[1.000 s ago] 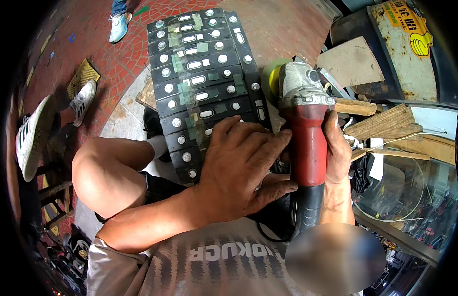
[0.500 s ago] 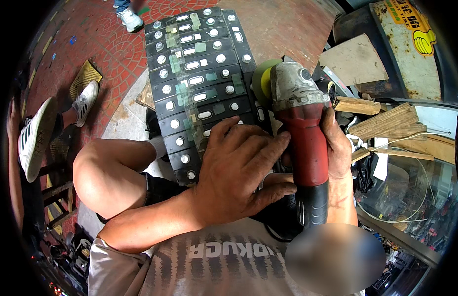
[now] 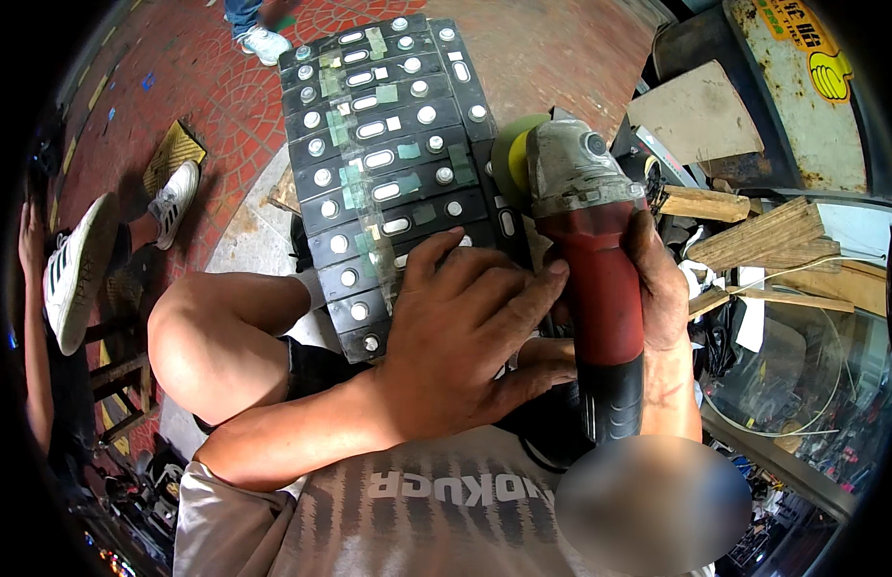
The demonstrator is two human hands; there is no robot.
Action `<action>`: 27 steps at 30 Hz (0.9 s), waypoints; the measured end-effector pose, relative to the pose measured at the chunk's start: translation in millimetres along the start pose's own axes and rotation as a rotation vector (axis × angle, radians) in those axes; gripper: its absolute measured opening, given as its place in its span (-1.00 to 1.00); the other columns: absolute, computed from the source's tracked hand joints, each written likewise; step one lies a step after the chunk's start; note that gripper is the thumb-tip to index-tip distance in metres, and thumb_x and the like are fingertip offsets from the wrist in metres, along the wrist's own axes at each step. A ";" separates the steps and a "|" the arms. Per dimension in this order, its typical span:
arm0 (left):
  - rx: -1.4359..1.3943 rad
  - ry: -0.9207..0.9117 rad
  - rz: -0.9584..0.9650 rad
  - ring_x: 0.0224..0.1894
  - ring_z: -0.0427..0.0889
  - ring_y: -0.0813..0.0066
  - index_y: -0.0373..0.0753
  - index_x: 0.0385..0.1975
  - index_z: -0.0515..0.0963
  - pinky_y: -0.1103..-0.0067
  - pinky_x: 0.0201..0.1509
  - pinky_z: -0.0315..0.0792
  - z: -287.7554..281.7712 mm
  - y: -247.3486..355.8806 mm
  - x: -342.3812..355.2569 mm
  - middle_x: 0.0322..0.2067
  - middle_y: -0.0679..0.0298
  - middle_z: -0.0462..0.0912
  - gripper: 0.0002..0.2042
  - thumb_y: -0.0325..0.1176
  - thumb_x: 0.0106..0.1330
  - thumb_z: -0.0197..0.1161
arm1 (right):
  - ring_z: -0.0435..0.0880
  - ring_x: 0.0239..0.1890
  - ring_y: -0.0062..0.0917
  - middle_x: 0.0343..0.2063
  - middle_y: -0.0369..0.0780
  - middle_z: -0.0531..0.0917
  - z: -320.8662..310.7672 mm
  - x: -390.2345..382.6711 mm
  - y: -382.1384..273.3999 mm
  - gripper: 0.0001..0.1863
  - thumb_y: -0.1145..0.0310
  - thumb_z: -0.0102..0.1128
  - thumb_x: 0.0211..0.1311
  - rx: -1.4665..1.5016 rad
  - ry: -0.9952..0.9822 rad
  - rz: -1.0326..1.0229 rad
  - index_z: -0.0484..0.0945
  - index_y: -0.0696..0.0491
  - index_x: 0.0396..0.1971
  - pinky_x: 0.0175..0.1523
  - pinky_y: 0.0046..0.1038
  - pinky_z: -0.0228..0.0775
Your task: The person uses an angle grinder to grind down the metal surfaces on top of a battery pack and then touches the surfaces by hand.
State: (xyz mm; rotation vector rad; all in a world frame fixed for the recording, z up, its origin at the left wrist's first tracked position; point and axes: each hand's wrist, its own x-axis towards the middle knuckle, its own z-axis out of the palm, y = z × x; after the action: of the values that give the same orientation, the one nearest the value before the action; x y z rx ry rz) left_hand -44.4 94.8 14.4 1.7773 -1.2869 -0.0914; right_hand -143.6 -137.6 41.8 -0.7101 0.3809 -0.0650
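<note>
An angle grinder (image 3: 607, 288) with a red and black body stands lengthwise in front of me, its worn metal head pointing away. My right hand (image 3: 663, 296) is wrapped round its right side. The yellow-green disc (image 3: 512, 162) faces the right side of a battery pack (image 3: 311, 197); I cannot tell whether they touch. The pack is a row of black cells with round silver terminals, oval white slots and strips of clear and green tape. Over its near right part lies my left hand (image 3: 458, 327), fingers apart, hiding some terminals, with fingertips close to the grinder.
Wood offcuts (image 3: 754, 231), a flat board (image 3: 696, 111) and a glass-topped case (image 3: 782, 375) crowd the right. A rusty panel (image 3: 802, 115) stands behind them. Other people's shoes (image 3: 81, 274) and feet show at the left and far left on red paving (image 3: 210, 87).
The view has shifted very slightly. Both hands, the angle grinder and the battery pack keep nearly the same places. At the far left, another person's arm and shoe have moved a little.
</note>
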 end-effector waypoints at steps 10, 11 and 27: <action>-0.006 0.011 0.006 0.18 0.79 0.07 -0.33 0.57 0.68 -0.18 0.58 0.35 0.6 0.5 1.7 0.06 0.19 0.86 -0.10 0.24 0.40 0.66 | 0.86 0.31 -0.18 0.50 0.03 0.66 -0.5 5.5 3.2 -0.15 -0.08 0.31 0.84 -0.080 0.033 -0.063 0.24 0.03 0.83 0.19 -0.22 0.95; -0.008 0.012 0.010 0.18 0.79 0.07 -0.32 0.57 0.68 -0.18 0.58 0.35 0.1 0.5 1.1 0.05 0.20 0.86 -0.10 0.24 0.40 0.66 | 0.86 0.30 -0.19 0.50 0.03 0.66 -0.4 4.8 3.4 -0.14 -0.09 0.31 0.83 -0.093 0.035 -0.060 0.23 0.03 0.84 0.15 -0.23 0.96; -0.017 -0.027 -0.019 0.18 0.77 0.12 -0.24 0.59 0.68 -0.14 0.58 0.34 -1.5 2.3 3.2 0.06 0.25 0.86 -0.12 0.22 0.40 0.67 | 0.86 0.29 -0.25 0.45 0.00 0.72 2.1 3.3 -0.1 -0.19 -0.12 0.25 0.86 -0.092 0.044 -0.059 0.33 0.11 0.78 0.28 -0.29 0.86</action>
State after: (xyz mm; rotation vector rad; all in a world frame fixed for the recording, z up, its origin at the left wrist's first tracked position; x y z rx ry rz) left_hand -43.8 93.2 18.2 1.7795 -1.2851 -0.1367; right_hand -139.7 -136.9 42.3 -0.8121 0.4069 -0.1194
